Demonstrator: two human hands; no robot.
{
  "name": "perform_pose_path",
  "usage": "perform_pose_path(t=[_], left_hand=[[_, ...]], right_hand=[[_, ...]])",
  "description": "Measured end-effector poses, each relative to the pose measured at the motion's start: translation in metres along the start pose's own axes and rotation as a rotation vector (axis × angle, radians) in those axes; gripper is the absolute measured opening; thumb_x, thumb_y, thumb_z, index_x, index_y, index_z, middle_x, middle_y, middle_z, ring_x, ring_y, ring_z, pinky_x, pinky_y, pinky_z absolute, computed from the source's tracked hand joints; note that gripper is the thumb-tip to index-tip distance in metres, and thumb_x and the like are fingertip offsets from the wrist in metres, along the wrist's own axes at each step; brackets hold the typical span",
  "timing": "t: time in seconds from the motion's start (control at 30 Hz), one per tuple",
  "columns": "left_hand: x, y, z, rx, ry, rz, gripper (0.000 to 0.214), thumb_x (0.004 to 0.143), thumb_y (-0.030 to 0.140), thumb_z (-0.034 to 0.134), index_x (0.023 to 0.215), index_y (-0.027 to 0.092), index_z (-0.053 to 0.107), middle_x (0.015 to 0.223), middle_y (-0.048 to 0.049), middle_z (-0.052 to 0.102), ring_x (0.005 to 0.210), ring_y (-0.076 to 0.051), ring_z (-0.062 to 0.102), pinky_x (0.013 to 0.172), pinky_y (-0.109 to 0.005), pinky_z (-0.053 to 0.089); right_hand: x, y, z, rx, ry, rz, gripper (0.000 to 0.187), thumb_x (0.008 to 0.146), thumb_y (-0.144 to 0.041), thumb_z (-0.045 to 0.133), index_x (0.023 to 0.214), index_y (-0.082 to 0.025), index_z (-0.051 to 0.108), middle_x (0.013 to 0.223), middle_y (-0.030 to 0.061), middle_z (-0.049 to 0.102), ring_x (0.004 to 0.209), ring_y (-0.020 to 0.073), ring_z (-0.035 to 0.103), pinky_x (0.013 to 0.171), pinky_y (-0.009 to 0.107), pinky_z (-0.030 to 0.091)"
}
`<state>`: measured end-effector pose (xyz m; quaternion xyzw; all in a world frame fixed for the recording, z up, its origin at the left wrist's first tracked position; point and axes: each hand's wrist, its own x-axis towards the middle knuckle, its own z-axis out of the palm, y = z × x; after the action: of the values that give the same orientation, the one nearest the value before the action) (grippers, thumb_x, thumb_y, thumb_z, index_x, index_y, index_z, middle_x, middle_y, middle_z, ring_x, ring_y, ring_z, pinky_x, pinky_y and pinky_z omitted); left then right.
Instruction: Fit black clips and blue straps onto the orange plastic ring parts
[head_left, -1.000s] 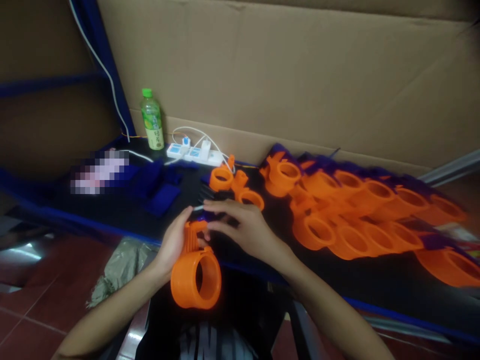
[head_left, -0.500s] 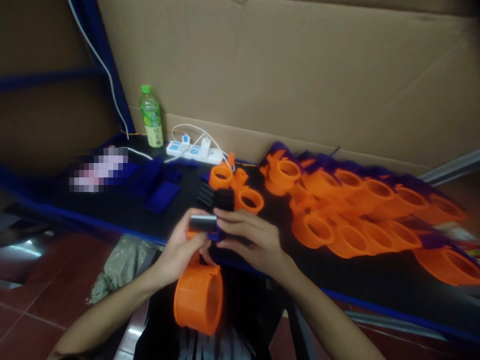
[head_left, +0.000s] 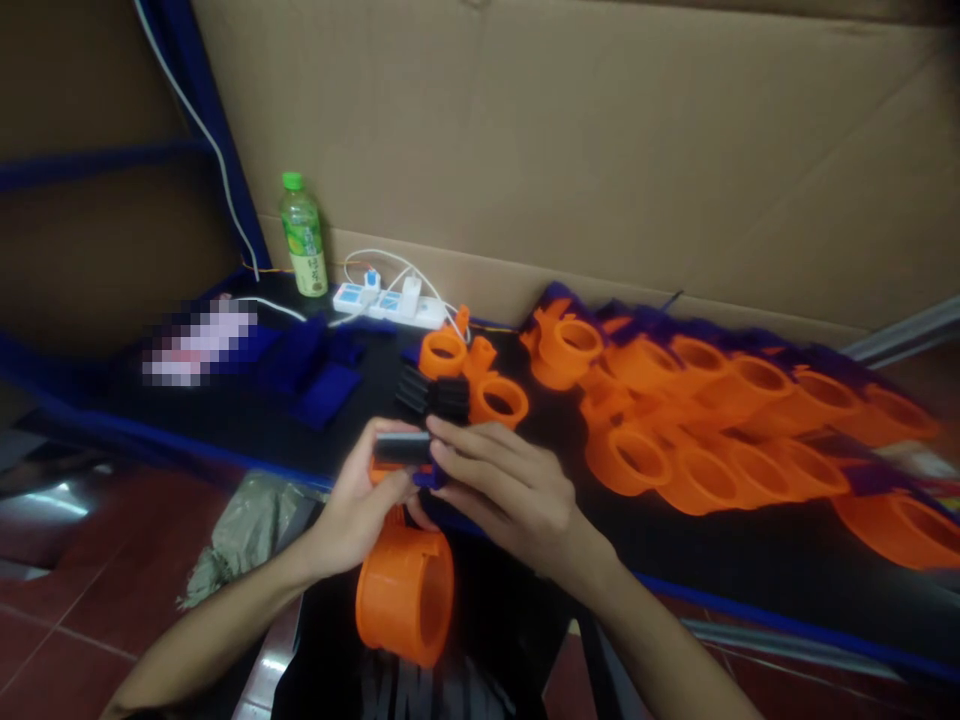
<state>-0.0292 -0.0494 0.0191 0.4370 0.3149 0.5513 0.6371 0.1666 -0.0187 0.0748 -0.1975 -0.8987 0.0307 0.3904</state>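
Observation:
My left hand (head_left: pixel 358 508) grips the stem of an orange plastic ring part (head_left: pixel 406 595), whose wide round collar hangs below the table edge over my lap. My right hand (head_left: pixel 504 490) has its fingers closed on a small black block (head_left: pixel 403 447) and presses it against the top of the orange part's stem, with a bit of blue piece showing under the fingers. Both hands meet at the near edge of the black table (head_left: pixel 247 425).
Several more orange ring parts (head_left: pixel 705 420) with purple pieces lie in rows across the table's right half. Black blocks (head_left: pixel 441 396) and three orange parts (head_left: pixel 444 356) sit just beyond my hands. Blue pieces (head_left: pixel 319 372), a power strip (head_left: pixel 388 303) and a green bottle (head_left: pixel 303 238) stand left, cardboard wall (head_left: pixel 585 140) behind.
My right hand picked up a black block from the table and brought it onto the stem of the orange part. The orange collar turned and sank a little lower.

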Motion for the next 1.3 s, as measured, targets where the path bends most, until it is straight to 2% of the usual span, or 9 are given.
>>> perform_pose_path(t=[0.33, 0.5, 0.6, 0.67, 0.77, 0.83, 1.0, 1.17, 1.3], left_hand=[[0.003, -0.008, -0.004, 0.095, 0.012, 0.010, 0.033, 0.091, 0.033, 0.067, 0.116, 0.025, 0.047, 0.094, 0.0017, 0.060, 0.058, -0.012, 0.066, 0.056, -0.029, 0.060], [0.005, -0.009, 0.001, -0.012, 0.036, -0.061, 0.035, 0.085, 0.028, 0.071, 0.114, 0.024, 0.051, 0.073, 0.0060, 0.058, 0.056, -0.012, 0.061, 0.058, -0.028, 0.059], [0.009, -0.005, 0.001, -0.163, 0.091, -0.138, 0.037, 0.081, 0.023, 0.070, 0.115, 0.024, 0.055, 0.072, 0.0046, 0.063, 0.057, -0.013, 0.062, 0.060, -0.028, 0.058], [0.012, 0.000, -0.002, -0.263, 0.103, -0.161, 0.040, 0.078, 0.022, 0.070, 0.116, 0.024, 0.058, 0.089, -0.0002, 0.070, 0.067, -0.016, 0.069, 0.067, -0.030, 0.059], [0.015, 0.003, -0.009, -0.342, -0.015, -0.179, 0.049, 0.075, 0.026, 0.072, 0.123, 0.023, 0.061, 0.113, -0.0076, 0.071, 0.090, -0.026, 0.073, 0.078, -0.039, 0.059], [0.017, 0.002, -0.014, -0.284, -0.056, -0.186, 0.051, 0.076, 0.027, 0.075, 0.125, 0.021, 0.063, 0.118, -0.0108, 0.071, 0.100, -0.030, 0.071, 0.085, -0.041, 0.058], [0.018, 0.002, -0.030, 0.003, 0.008, -0.154, 0.044, 0.082, 0.030, 0.078, 0.122, 0.016, 0.069, 0.123, -0.0135, 0.071, 0.121, -0.030, 0.062, 0.100, -0.037, 0.051], [0.014, 0.023, -0.052, -0.037, 0.064, -0.214, 0.040, 0.082, 0.028, 0.075, 0.120, 0.015, 0.069, 0.108, -0.0122, 0.076, 0.086, -0.025, 0.074, 0.073, -0.034, 0.061], [0.005, 0.042, -0.066, -0.143, 0.143, -0.149, 0.041, 0.078, 0.028, 0.075, 0.115, 0.011, 0.071, 0.102, -0.0137, 0.076, 0.081, -0.026, 0.074, 0.072, -0.036, 0.062]], right_hand=[[-0.012, 0.001, 0.011, -0.050, 0.031, 0.015, 0.040, 0.088, -0.011, 0.072, 0.126, -0.016, 0.063, 0.132, 0.0164, 0.066, 0.106, 0.0214, 0.070, 0.086, 0.037, 0.059], [-0.020, 0.002, 0.025, 0.015, 0.131, 0.080, 0.045, 0.088, -0.008, 0.069, 0.132, -0.017, 0.061, 0.135, 0.0162, 0.064, 0.102, 0.0183, 0.068, 0.086, 0.033, 0.060], [-0.020, 0.003, 0.032, -0.009, 0.064, 0.121, 0.052, 0.092, -0.012, 0.065, 0.142, -0.018, 0.055, 0.143, 0.0152, 0.059, 0.103, 0.0194, 0.065, 0.087, 0.034, 0.060], [-0.018, 0.005, 0.034, -0.035, -0.004, 0.134, 0.054, 0.095, -0.016, 0.061, 0.147, -0.020, 0.050, 0.148, 0.0139, 0.054, 0.113, 0.0220, 0.062, 0.092, 0.037, 0.060], [-0.016, 0.009, 0.034, -0.050, -0.032, 0.141, 0.054, 0.097, -0.014, 0.054, 0.150, -0.022, 0.047, 0.150, 0.0133, 0.051, 0.125, 0.0236, 0.057, 0.101, 0.041, 0.056], [-0.016, 0.010, 0.035, -0.034, -0.027, 0.134, 0.054, 0.097, -0.010, 0.052, 0.150, -0.023, 0.048, 0.149, 0.0125, 0.052, 0.124, 0.0226, 0.058, 0.102, 0.041, 0.056], [-0.006, 0.007, 0.037, 0.041, -0.059, 0.086, 0.055, 0.095, -0.004, 0.050, 0.146, -0.022, 0.053, 0.150, 0.0104, 0.052, 0.122, 0.0211, 0.057, 0.101, 0.039, 0.055], [0.023, 0.024, 0.034, 0.271, -0.123, 0.104, 0.047, 0.096, -0.010, 0.052, 0.142, -0.022, 0.056, 0.138, 0.0083, 0.063, 0.117, 0.0186, 0.061, 0.102, 0.039, 0.052], [0.047, 0.042, 0.063, 0.080, -0.204, 0.163, 0.042, 0.091, -0.001, 0.048, 0.125, -0.019, 0.067, 0.125, 0.0080, 0.069, 0.111, 0.0201, 0.058, 0.098, 0.041, 0.049]])
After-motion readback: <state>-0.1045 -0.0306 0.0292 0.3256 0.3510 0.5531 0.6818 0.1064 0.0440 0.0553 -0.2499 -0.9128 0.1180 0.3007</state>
